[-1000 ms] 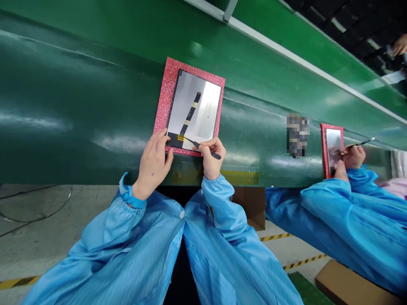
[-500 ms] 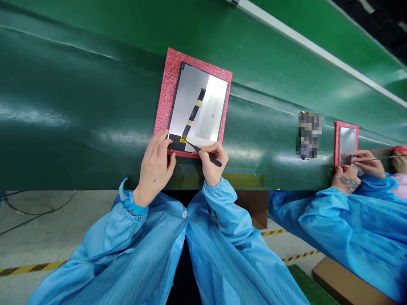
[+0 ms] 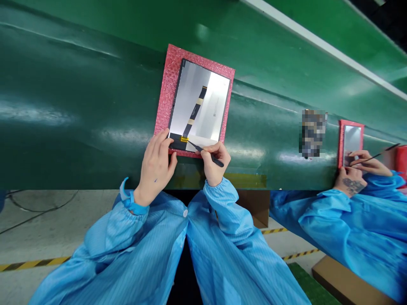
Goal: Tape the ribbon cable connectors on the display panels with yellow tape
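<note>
Two bare hands work at a silver-backed display panel (image 3: pixel 199 97) on a pink bubble-wrap pad (image 3: pixel 164 84), which lies on a green conveyor belt (image 3: pixel 79 106) at twelve o'clock from the wearer. The left hand (image 3: pixel 155 167) is spread, its fingers resting at the pad's lower edge. The right hand (image 3: pixel 213 162) pinches black tweezers (image 3: pixel 219 162), their tip just beside a small yellow-edged patch (image 3: pixel 184 139) at the foot of a black ribbon cable (image 3: pixel 193 114). The cable appears already laid along the panel; whether the patch is finished, I cannot tell. At three o'clock, a co-worker's hands (image 3: pixel 370 163) hold slim tweezers (image 3: pixel 365 159) over a second panel (image 3: pixel 351 140).
</note>
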Action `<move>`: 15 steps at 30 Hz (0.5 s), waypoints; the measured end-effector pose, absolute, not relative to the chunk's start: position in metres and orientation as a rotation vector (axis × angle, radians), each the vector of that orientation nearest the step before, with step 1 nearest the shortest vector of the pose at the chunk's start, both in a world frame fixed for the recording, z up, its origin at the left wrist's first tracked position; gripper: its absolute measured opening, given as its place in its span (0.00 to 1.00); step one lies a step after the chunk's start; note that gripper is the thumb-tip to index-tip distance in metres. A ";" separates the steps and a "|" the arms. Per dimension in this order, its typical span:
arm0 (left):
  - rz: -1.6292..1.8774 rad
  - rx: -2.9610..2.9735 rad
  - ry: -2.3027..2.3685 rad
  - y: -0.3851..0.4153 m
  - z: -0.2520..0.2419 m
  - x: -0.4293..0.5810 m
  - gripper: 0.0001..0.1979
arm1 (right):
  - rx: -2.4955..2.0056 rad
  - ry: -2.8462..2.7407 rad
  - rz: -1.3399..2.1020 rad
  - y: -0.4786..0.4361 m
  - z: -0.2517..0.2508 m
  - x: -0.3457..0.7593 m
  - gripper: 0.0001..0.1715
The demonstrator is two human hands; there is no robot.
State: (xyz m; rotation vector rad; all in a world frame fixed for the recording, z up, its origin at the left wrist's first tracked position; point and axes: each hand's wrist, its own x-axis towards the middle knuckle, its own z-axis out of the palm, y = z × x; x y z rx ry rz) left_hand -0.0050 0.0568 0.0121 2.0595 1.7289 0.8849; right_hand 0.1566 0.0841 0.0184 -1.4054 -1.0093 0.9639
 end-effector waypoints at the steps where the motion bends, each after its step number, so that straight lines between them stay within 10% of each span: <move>1: 0.882 2.054 1.728 0.057 0.012 -0.005 0.19 | -1.409 -1.010 0.965 0.084 0.018 0.157 0.09; 15: 0.802 2.312 1.544 0.058 0.015 -0.004 0.27 | -1.407 -0.997 0.973 0.085 0.019 0.156 0.07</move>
